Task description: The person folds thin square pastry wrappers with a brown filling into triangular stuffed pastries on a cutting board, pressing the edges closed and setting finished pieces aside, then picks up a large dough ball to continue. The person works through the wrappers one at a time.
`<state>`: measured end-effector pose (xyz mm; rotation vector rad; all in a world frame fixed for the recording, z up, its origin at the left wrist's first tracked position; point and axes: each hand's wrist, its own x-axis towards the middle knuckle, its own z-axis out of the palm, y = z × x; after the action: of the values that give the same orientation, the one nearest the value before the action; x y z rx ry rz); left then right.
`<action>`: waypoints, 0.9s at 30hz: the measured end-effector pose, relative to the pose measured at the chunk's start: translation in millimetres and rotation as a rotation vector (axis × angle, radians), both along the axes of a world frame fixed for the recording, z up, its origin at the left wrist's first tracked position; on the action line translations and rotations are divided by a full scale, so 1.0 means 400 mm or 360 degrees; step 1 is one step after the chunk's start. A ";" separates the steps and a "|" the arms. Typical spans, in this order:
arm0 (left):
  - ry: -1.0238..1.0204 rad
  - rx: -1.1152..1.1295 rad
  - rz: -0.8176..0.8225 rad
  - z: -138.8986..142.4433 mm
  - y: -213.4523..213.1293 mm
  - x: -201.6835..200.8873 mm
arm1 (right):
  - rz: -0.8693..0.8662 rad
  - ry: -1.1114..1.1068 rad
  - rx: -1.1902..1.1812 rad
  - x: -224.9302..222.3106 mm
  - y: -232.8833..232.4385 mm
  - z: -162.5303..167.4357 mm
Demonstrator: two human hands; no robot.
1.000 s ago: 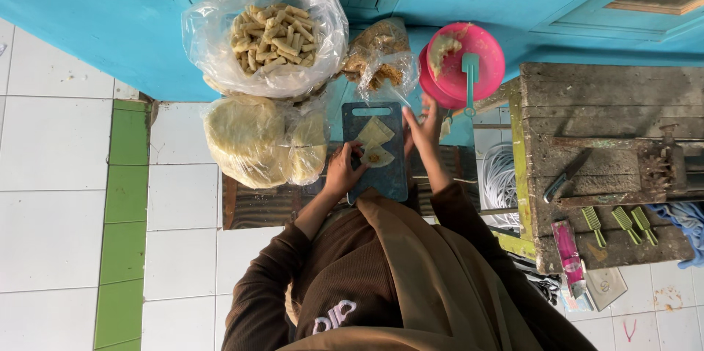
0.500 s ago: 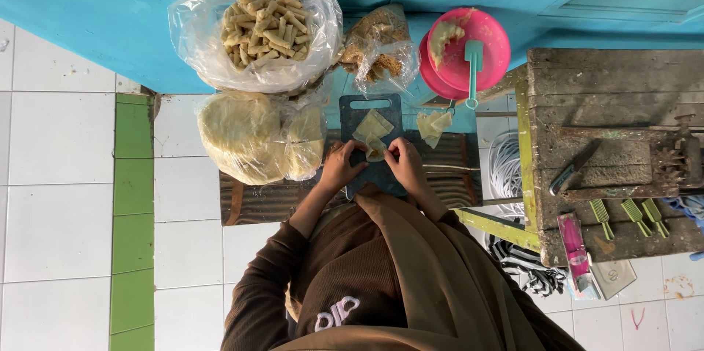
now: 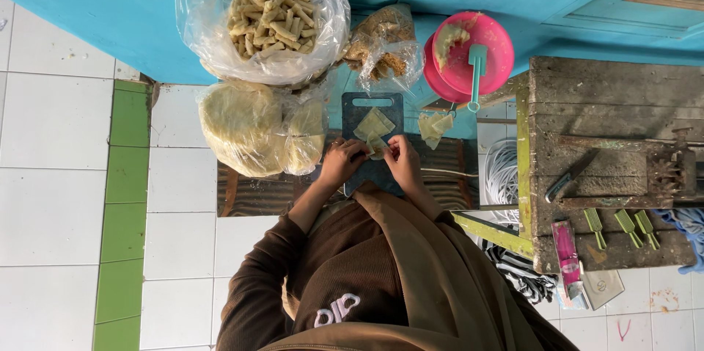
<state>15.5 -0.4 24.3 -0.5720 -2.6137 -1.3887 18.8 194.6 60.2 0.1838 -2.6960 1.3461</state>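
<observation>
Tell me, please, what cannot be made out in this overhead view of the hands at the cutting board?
- Head view: the wrapper piece is mostly covered by the left hand and right hand.
- Filling in the pink bowl: too small to identify.
- Blue cloth: cut off by the right edge.

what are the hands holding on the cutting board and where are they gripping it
Both hands, left hand and right hand, pinch one small pale dough wrapper between their fingertips, at its near edge, over the dark cutting board.
</observation>
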 end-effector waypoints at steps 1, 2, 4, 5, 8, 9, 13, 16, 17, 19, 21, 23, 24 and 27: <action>0.0041 -0.0004 0.0005 -0.001 0.000 0.000 | -0.0002 0.0026 -0.0005 0.000 -0.002 -0.001; 0.0041 -0.0005 0.0014 -0.001 0.001 0.001 | 0.0015 0.0039 -0.0060 0.002 -0.005 -0.001; 0.0036 -0.0006 0.0026 -0.002 0.001 0.002 | 0.0043 0.0060 -0.0169 0.013 -0.012 -0.001; 0.0045 -0.0003 0.0026 -0.002 0.001 0.002 | 0.0089 0.0084 -0.0135 0.016 -0.012 0.000; 0.0035 0.0001 0.0030 0.000 0.003 0.004 | 0.0215 0.0096 -0.0084 0.021 -0.010 0.008; 0.0014 0.0002 0.0040 0.001 0.005 0.004 | 0.0252 0.0068 -0.0102 0.021 -0.008 0.011; -0.0021 -0.0072 0.0146 0.003 0.020 0.004 | 0.0440 0.0122 0.0026 0.015 -0.003 0.011; 0.0059 -0.0094 0.0236 0.004 0.037 -0.002 | 0.0346 0.0145 0.0140 0.004 -0.012 0.001; 0.0048 -0.0079 0.0256 0.004 0.042 -0.004 | 0.0349 0.0140 0.0177 -0.004 -0.016 -0.001; 0.0030 -0.0050 0.0297 0.005 0.050 -0.009 | 0.0356 0.0135 0.0251 -0.024 -0.024 0.001; -0.0052 -0.0052 0.0300 0.006 0.053 -0.013 | 0.0290 -0.0069 0.0066 -0.040 -0.031 0.009; -0.0069 -0.0086 0.0279 0.007 0.050 -0.014 | 0.0237 -0.0211 -0.0009 -0.048 -0.033 0.012; -0.0040 -0.0120 0.0258 0.006 0.048 -0.014 | 0.0219 -0.0246 0.0009 -0.050 -0.034 0.015; 0.0014 -0.0149 0.0231 0.005 0.036 -0.011 | 0.0256 0.0001 0.0155 -0.045 -0.025 0.019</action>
<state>11.0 14.1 26.1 -0.3887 -2.6646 -1.2243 0.6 184.8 67.7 0.4190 -2.8003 1.2533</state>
